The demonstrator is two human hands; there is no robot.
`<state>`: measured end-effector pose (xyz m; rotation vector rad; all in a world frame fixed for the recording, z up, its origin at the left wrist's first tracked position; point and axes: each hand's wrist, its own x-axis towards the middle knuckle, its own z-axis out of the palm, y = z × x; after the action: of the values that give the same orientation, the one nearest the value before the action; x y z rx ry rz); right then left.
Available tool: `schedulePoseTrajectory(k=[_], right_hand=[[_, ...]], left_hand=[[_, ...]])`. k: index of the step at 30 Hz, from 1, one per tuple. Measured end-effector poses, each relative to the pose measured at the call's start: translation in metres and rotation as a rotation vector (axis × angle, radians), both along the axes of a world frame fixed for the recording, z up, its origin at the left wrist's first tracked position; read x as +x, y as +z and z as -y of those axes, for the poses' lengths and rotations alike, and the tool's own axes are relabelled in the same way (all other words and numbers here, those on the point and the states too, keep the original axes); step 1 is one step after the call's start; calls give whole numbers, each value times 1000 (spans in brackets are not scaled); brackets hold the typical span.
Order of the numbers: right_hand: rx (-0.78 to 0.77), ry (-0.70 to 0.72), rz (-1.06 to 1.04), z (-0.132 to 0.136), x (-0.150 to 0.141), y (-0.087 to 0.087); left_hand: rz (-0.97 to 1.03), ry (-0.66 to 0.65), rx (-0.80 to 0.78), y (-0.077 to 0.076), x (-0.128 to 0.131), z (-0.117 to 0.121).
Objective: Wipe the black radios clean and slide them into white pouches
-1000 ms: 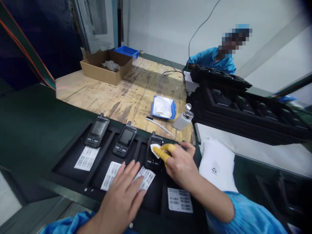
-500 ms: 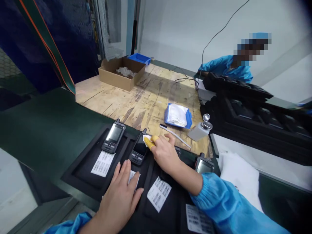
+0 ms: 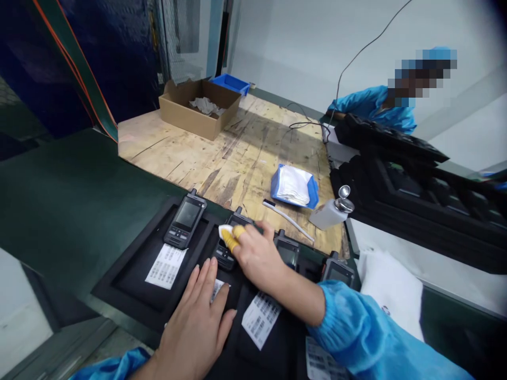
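A black tray (image 3: 130, 274) holds several black handheld radios, each with a white barcode label in front of it. My right hand (image 3: 257, 256), with yellow finger cots, pinches a small white wipe (image 3: 225, 230) and presses it on the second radio (image 3: 226, 252) from the left. My left hand (image 3: 198, 322) lies flat with fingers spread on the tray, covering that radio's label (image 3: 218, 288). The leftmost radio (image 3: 185, 219) lies untouched, its label (image 3: 166, 266) below it. Two more radios (image 3: 287, 248) (image 3: 338, 272) sit to the right of my hand.
Behind the tray is a worn wooden board (image 3: 237, 153) with a cardboard box (image 3: 200, 108), a blue pack of white wipes (image 3: 295, 186), a brush (image 3: 287, 219) and a pump bottle (image 3: 332, 208). Stacked black trays (image 3: 415, 179) stand at right, a person in blue (image 3: 372, 108) behind them. White foam (image 3: 392, 295) lies beside my right sleeve.
My right hand with the wipe moved left from the third radio to the second and now slid down its face. My left hand shifted left a little. The view panned left.
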<state>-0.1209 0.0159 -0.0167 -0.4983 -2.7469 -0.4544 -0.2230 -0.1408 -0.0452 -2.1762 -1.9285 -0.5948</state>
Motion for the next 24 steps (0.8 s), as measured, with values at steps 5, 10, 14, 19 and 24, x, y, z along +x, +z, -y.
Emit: schedulePoseTrajectory(k=[5, 10, 14, 19, 24], right_hand=[[5, 108, -8, 15, 4, -5], [60, -109, 7, -25, 0, 10], [64, -156, -28, -24, 16, 8], [-4, 23, -46, 21, 33, -8], [13, 84, -73, 11, 18, -5]], left_hand=[[-26, -5, 2, -4, 0, 0], [5, -7, -5, -4, -1, -1], [4, -16, -17, -3, 1, -1], [24, 10, -19, -5, 1, -1], [9, 1, -2, -4, 0, -2]])
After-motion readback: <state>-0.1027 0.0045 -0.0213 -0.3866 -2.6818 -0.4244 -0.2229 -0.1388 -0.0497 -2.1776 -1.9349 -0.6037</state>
